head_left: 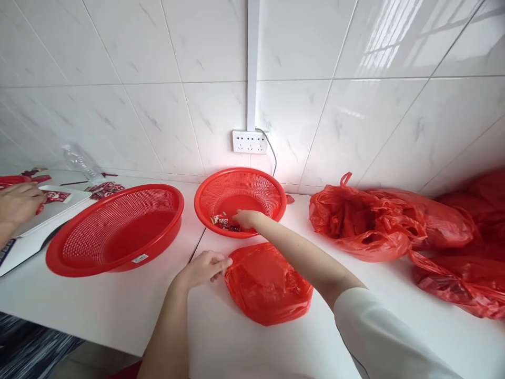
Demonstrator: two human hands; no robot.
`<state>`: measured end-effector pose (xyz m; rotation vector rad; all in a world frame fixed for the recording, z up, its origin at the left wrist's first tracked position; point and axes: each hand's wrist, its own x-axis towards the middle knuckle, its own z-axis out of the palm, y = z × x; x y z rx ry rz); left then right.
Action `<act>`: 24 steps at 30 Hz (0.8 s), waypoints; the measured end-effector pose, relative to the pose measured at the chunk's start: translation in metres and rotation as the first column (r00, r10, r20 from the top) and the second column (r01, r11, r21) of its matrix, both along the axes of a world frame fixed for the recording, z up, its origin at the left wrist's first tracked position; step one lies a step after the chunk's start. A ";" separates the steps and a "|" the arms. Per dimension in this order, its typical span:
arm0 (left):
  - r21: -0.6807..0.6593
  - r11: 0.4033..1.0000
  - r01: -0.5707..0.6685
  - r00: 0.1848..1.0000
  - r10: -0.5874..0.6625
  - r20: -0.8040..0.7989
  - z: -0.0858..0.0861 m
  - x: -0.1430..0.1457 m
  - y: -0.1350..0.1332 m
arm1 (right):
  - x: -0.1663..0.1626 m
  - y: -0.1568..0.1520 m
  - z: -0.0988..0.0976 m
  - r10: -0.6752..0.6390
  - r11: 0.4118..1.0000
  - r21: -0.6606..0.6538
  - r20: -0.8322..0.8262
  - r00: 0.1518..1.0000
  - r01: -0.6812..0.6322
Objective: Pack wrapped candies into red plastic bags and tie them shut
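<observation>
My right hand (pixel 245 219) reaches into a round red plastic basket (pixel 279 206) with perforated walls. Its fingers point down beside a few small red printed packets (pixel 221 220); the fingertips are partly hidden, and whether they grip a packet I cannot tell. Below the basket a red plastic bag (pixel 268 287) lies spread on the white table, its top loosely opened. At the bag's left edge is my left hand (pixel 207 267), fingers curled and the tips closed at the rim of the plastic.
Left stands a larger red basket (pixel 134 231). Beyond it, another person's hand (pixel 21 202) works over a white box (pixel 35 223), near packets (pixel 104 190) and a clear bottle (pixel 81 162). Filled red bags (pixel 366 226) line the right. A power strip (pixel 250 142) is on the tiled wall.
</observation>
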<state>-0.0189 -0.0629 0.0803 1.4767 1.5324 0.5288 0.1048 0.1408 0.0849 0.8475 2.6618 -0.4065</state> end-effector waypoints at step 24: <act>0.025 0.857 -0.515 0.781 0.457 0.426 -0.034 0.016 0.026 | 0.124 -0.066 0.032 -0.109 0.931 -0.337 -0.622 0.775 -0.139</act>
